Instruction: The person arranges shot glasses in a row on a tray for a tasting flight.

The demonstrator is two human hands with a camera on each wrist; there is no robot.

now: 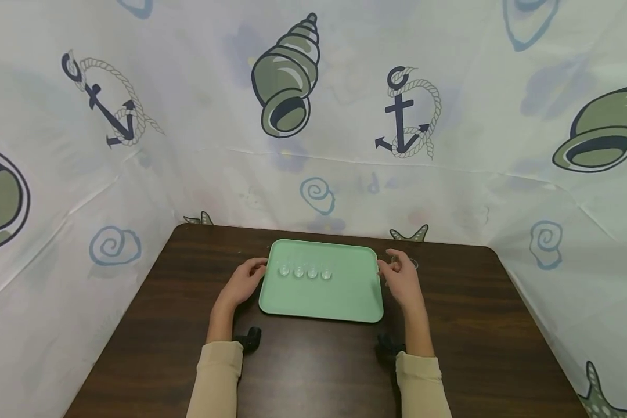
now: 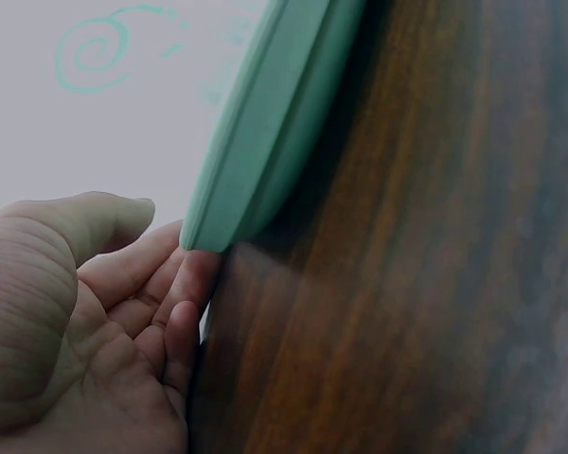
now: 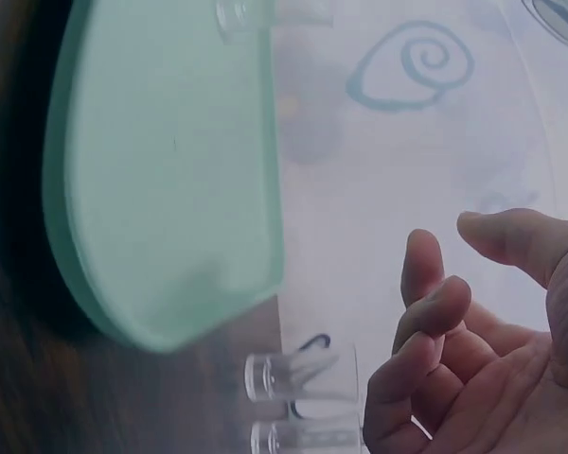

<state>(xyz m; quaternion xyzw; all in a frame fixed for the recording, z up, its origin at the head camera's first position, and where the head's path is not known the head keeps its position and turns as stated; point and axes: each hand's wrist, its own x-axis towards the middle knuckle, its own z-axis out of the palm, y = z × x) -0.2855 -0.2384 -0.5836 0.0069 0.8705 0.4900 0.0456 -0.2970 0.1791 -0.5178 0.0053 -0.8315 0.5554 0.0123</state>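
A pale green tray (image 1: 350, 290) lies on the table, with several small clear glasses (image 1: 312, 272) in a row on its left half. At the tray's left edge is my left hand (image 1: 244, 281); in the left wrist view its fingers (image 2: 185, 279) meet the rim, while the thumb stays apart. My right hand (image 1: 403, 283) is beside the right edge, its fingers loosely bent and holding nothing. Off the tray, close to those right fingers (image 3: 421, 326), stand two more clear glasses (image 3: 298, 378), partly hidden by the hand in the head view.
The dark brown wooden table (image 1: 313, 371) meets a white curtain (image 1: 345, 116) printed with shells and anchors at the back and both sides. Black wrist mounts (image 1: 252, 339) sit at the inner side of each cuff, over the table.
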